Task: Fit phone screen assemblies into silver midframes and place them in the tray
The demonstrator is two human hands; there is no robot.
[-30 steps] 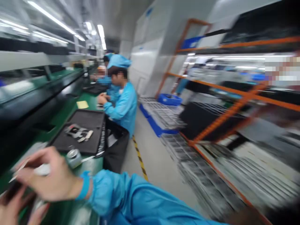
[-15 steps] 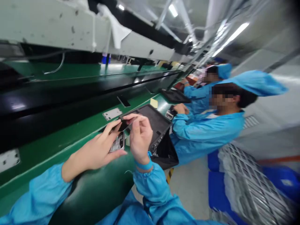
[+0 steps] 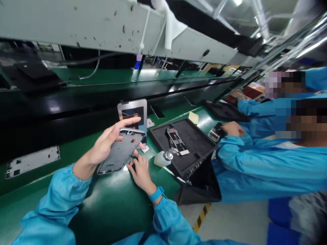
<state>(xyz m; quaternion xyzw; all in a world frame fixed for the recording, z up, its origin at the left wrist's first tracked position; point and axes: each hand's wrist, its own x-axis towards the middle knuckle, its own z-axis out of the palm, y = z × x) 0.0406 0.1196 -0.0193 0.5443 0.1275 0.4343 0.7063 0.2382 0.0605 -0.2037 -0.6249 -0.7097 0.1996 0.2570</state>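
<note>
My left hand (image 3: pixel 106 144) is closed around a grey phone middle frame (image 3: pixel 119 151), tilted with its flat side facing me. The index finger stretches out past its top edge. Behind it stands a silver-bordered panel (image 3: pixel 145 112) with a dark, reflective centre. My right hand (image 3: pixel 141 173) is low over the green bench, just right of the frame's lower edge. Its fingers are bent together at a small red thing, too small to name. Right of that hand stands a whitish bottle (image 3: pixel 160 159) with a metal pump top.
A black foam tray (image 3: pixel 196 143) holds phone parts (image 3: pixel 177 141). A pale phone plate (image 3: pixel 33 161) lies at left, a dark phone screen (image 3: pixel 157 111) behind. A yellow pad (image 3: pixel 193 117) is beyond the tray. A black bag (image 3: pixel 204 190) hangs at the bench edge; co-workers in blue sit at right.
My right hand has moved down and away from the dark piece both hands were at. My left hand now holds the frame tilted up. The view has swung left.
</note>
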